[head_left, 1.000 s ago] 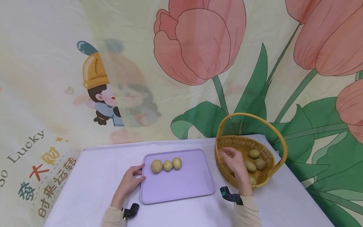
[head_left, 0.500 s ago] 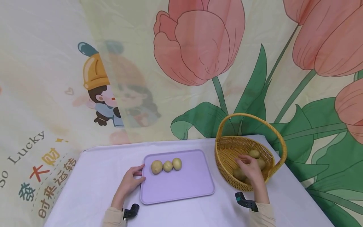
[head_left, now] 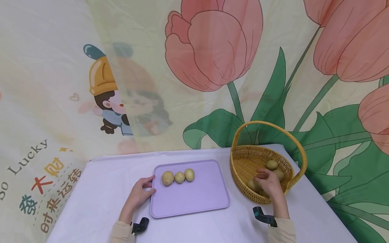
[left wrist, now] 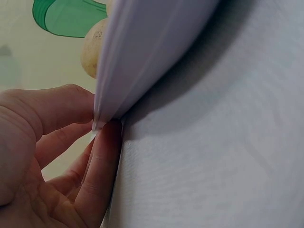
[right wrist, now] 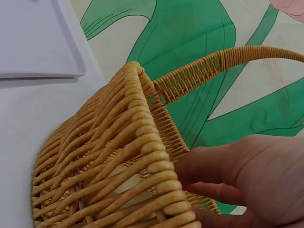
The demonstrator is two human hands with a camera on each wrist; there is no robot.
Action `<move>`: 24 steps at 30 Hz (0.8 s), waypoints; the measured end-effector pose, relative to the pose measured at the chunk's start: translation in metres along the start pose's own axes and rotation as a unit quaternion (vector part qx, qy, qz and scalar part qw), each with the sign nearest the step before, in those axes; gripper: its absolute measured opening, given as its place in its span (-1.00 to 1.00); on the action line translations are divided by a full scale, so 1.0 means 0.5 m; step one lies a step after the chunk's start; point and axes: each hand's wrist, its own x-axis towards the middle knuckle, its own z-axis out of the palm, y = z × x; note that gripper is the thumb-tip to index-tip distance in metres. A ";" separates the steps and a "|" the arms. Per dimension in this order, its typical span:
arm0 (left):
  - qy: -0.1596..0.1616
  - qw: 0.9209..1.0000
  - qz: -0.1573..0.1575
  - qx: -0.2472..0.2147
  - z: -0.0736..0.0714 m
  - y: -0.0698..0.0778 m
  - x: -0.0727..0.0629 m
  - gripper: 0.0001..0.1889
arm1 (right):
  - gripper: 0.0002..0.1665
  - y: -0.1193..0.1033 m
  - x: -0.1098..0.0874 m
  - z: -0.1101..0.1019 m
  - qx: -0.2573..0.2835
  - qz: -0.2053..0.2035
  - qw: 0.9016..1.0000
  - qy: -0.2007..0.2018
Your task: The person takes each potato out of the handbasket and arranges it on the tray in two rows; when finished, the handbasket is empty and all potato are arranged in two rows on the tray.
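Observation:
A lilac tray [head_left: 194, 199] lies on the table with three potatoes in a row near its far left part: a larger potato [head_left: 167, 178], a small potato [head_left: 179, 177] and an oval potato [head_left: 189, 174]. My left hand [head_left: 140, 195] pinches the tray's left rim, thumb above and fingers under it in the left wrist view. My right hand [head_left: 270, 184] is inside the wicker basket [head_left: 240, 185], close over a potato [head_left: 252, 184]. The basket wall hides its fingertips in the right wrist view [right wrist: 237, 183], and whether they grip a potato is unclear.
Another potato [head_left: 271, 164] sits at the back of the basket, and one more [head_left: 279, 174] is partly behind my right hand. The tall basket handle [head_left: 268, 123] arches overhead. A printed curtain [head_left: 212, 118] hangs behind the white-covered table [head_left: 118, 168].
My right hand has moved rightward and deeper into the basket, over the potatoes. The potatoes nearest it have shifted left. My left hand and the tray stay still.

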 end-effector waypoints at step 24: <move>0.001 1.000 -0.002 -0.011 0.002 -0.003 0.002 -0.39 | -0.53 0.008 0.004 0.009 -0.056 -0.029 0.995 -0.071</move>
